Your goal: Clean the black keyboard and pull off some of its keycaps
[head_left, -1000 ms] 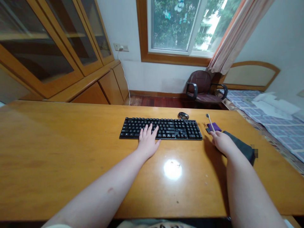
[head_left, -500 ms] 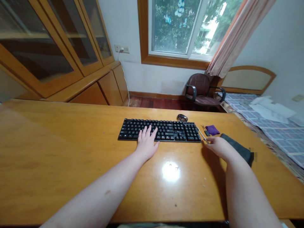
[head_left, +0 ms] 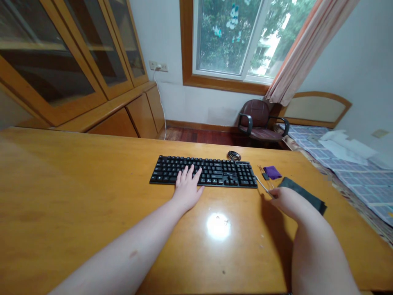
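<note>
A black keyboard (head_left: 215, 172) lies flat on the wooden desk in front of me. My left hand (head_left: 188, 190) rests on its lower middle keys, fingers spread and palm down over the near edge. Beyond the keyboard's right end, my right hand (head_left: 284, 198) pinches a thin whitish stick (head_left: 262, 185). The stick slants up and left, its far tip by the right edge of the keyboard; I cannot tell whether it touches. What kind of tool it is stays too small to make out.
A coiled black cable (head_left: 233, 155) sits behind the keyboard. Right of it lie a small purple cloth (head_left: 272, 172), a little dark piece with thin sticks (head_left: 265, 176) and a dark flat cloth or pouch (head_left: 302, 192) beside my right hand. An armchair (head_left: 258, 119) stands past the desk (head_left: 76, 196).
My right hand has moved slightly toward me, bringing the stick's tip lower along the keyboard's right edge. My left hand stays on the keys. The camera view has shifted a little.
</note>
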Motion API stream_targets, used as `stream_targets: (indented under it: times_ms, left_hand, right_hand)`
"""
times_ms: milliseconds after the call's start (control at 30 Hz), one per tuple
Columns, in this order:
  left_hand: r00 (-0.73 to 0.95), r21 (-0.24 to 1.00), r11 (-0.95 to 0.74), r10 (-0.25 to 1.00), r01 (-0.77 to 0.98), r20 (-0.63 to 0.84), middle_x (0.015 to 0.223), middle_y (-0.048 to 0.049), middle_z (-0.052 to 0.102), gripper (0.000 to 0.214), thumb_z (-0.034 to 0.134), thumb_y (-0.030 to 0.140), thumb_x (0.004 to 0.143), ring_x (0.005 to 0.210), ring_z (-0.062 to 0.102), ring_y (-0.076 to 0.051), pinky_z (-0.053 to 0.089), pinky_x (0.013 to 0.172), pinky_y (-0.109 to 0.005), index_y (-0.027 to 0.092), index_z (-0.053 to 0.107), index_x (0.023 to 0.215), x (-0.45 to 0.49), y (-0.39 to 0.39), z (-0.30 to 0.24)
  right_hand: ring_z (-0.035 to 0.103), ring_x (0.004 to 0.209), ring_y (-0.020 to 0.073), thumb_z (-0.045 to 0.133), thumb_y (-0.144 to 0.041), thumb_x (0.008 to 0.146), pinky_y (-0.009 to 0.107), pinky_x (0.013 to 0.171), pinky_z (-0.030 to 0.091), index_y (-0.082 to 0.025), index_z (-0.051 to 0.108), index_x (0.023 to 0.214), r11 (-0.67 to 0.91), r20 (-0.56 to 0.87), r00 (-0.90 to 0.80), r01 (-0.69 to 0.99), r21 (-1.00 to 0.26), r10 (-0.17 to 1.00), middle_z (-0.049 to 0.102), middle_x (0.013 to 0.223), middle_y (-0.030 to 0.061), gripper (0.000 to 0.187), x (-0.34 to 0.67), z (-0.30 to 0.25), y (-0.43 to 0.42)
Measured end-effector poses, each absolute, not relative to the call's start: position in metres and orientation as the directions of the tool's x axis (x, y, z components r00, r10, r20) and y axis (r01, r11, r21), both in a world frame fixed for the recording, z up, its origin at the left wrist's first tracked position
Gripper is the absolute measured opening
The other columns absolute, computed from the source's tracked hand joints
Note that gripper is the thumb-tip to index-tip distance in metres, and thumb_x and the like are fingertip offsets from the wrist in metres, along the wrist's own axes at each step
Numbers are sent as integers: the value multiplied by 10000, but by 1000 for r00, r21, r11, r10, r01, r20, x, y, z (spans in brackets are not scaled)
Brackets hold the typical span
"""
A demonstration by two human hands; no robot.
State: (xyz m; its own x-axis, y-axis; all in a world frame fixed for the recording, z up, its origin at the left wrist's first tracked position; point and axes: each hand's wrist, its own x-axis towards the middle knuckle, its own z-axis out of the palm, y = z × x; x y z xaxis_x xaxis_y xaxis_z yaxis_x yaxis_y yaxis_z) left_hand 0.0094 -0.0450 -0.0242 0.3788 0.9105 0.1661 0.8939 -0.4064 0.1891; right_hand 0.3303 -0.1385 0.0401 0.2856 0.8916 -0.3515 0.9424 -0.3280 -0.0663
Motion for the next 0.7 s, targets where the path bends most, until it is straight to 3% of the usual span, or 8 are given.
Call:
stream_targets:
  times_ms: [200, 467, 700]
  left_hand:
    - [377, 196, -405, 911, 893, 166, 1480, -78, 251, 632, 479, 461, 808, 1363, 172, -280, 131, 1100, -456, 286, 301, 1388, 9, -45, -25]
    - [380, 200, -410, 909, 890, 172, 1477, -85, 255, 632, 480, 456, 808, 1363, 173, -276, 131, 1099, -455, 286, 298, 1388, 9, -45, -26]
    - [385, 206, -410, 911, 888, 151, 1484, -77, 237, 639, 483, 453, 809, 1366, 160, -278, 111, 1103, -457, 287, 285, 1393, 9, -45, -24]
  right_hand:
    - [612, 665, 198, 526, -241, 709, 248, 564, 371, -184, 692, 915, -382, -268, 358, 923, -42, 894, 684, 774, 94, 270, 316, 37, -125]
    - [586, 561, 177, 569, -217, 643, 248, 497, 319, -206, 661, 655, -353, -392, 314, 935, -30, 865, 631, 605, 46, 93, 315, 53, -156]
    - [604, 629, 210, 506, -272, 717, 264, 514, 337, -186, 628, 687, -358, -348, 345, 933, 27, 872, 652, 692, 88, 152, 305, 47, -141]
